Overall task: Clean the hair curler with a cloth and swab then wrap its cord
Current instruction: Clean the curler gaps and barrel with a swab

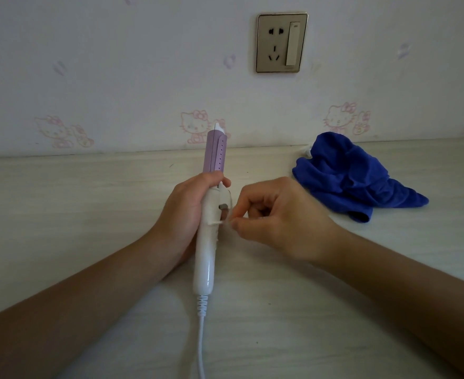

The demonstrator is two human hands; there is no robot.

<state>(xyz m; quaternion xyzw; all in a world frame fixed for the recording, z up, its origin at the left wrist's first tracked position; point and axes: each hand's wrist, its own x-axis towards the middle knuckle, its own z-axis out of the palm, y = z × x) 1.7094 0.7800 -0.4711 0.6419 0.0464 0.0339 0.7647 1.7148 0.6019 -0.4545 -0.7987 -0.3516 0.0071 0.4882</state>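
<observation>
The hair curler (207,242) has a white handle and a purple barrel with a white tip pointing at the wall. My left hand (183,212) grips it around the top of the handle, holding it tilted above the table. My right hand (274,222) pinches a thin white swab (216,222) between thumb and forefinger, and the swab's tip touches the side of the handle just below the grey switch. The white cord (201,343) runs from the handle's base down out of the bottom edge. The blue cloth (353,181) lies crumpled at the right.
The pale wood-grain table (88,214) meets a wall with cartoon-cat wallpaper. A wall socket with a switch (281,42) sits above the curler's tip. A small white object (305,152) peeks from behind the cloth's left edge.
</observation>
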